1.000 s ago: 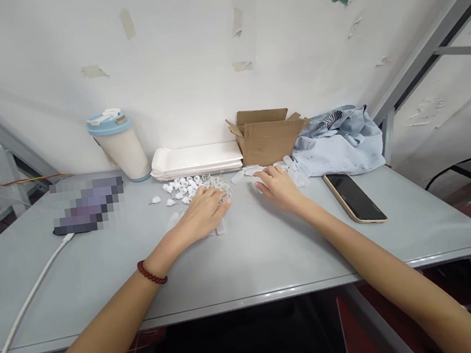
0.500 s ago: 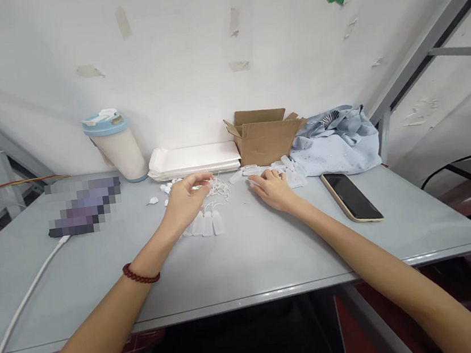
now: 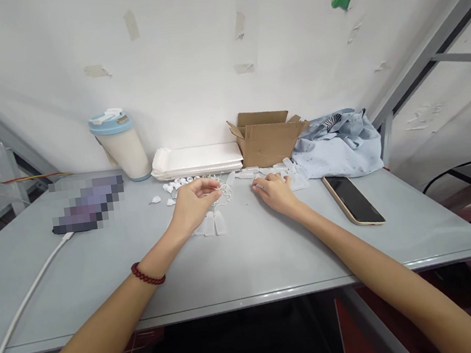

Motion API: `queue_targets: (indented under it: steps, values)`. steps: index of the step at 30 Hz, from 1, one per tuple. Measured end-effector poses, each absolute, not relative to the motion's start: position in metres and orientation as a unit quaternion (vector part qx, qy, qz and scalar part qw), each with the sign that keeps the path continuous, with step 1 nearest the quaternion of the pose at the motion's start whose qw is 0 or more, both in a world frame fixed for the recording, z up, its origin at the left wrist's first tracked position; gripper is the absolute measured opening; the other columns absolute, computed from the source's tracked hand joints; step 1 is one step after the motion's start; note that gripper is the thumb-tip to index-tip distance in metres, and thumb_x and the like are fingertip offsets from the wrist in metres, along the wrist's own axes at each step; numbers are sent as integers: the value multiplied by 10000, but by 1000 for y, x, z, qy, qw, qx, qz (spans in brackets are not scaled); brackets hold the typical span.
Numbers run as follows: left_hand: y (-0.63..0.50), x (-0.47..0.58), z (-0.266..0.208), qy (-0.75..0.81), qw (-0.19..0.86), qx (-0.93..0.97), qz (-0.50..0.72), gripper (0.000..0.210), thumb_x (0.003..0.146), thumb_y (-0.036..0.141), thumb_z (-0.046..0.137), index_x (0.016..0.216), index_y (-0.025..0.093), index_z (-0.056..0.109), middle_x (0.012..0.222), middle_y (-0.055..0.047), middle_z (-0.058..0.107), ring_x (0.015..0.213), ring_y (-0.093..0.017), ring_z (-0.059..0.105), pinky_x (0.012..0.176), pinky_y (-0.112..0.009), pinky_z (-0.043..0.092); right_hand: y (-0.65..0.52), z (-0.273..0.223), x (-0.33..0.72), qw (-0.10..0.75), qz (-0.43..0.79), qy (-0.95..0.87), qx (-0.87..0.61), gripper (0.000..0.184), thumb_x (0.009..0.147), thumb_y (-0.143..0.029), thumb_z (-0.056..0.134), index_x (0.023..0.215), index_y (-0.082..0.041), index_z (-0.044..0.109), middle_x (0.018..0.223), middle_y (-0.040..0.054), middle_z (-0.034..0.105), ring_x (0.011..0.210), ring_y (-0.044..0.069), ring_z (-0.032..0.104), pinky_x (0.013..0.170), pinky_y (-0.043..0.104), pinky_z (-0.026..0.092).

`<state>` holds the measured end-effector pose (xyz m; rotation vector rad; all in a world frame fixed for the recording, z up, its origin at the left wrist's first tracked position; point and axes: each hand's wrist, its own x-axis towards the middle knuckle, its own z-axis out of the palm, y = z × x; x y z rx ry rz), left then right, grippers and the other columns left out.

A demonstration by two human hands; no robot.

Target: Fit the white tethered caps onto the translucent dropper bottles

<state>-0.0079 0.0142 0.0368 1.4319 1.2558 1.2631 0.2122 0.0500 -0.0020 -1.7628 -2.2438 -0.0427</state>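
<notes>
My left hand (image 3: pixel 196 207) hovers over a tangle of thin white strings (image 3: pixel 227 192), thumb and fingertips drawn together in a pinch. Whatever is between those fingertips is too small to make out. Just below it, several frosted plastic tags (image 3: pixel 214 224) lie side by side, their strings trailing up toward the fingers. Small white caps (image 3: pixel 175 184) are scattered behind and left of this hand. My right hand (image 3: pixel 276 191) rests low with bent fingers apart, at the near side of a pile of clear plastic pieces (image 3: pixel 250 172). Its fingers partly cover that pile.
An open cardboard box (image 3: pixel 272 140) and stacked white packets (image 3: pixel 199 159) stand along the wall. A tumbler (image 3: pixel 124 150) is at back left, a blurred-out device (image 3: pixel 90 203) with a white cable (image 3: pixel 35 290) before it. Blue cloth (image 3: pixel 339 149) and a phone (image 3: pixel 354 200) lie right.
The view has shifted slightly. My left hand has moved a little right and toward me, its fingertips closer together. My right hand stays by the clear pieces, its fingers shifting slightly.
</notes>
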Motion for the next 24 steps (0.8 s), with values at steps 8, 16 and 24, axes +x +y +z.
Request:
queue_targets:
  steps: [8,16,24]
  values:
    - [13,-6,34,469,489,508,532,266,567,205,797,785,135,662,784,-18,659,761,-141,603,747,-283,484,43,3,211,366,43,-756,-540,134,883,-232,439,925,-198,561,833,50,625,830,216,553,790,371,367]
    - [13,-7,39,411,602,397,558,275,615,103,775,844,139,629,750,3,643,758,-109,615,794,-250,485,14,13,196,431,141,-808,-376,58,881,-243,486,862,-201,523,852,46,608,846,184,569,662,281,436]
    - [14,-5,37,356,661,362,553,176,678,61,721,825,115,639,734,-8,630,754,-94,608,838,-248,491,6,12,192,417,142,-832,-338,43,892,-217,486,890,-206,527,868,50,619,855,183,584,749,311,457]
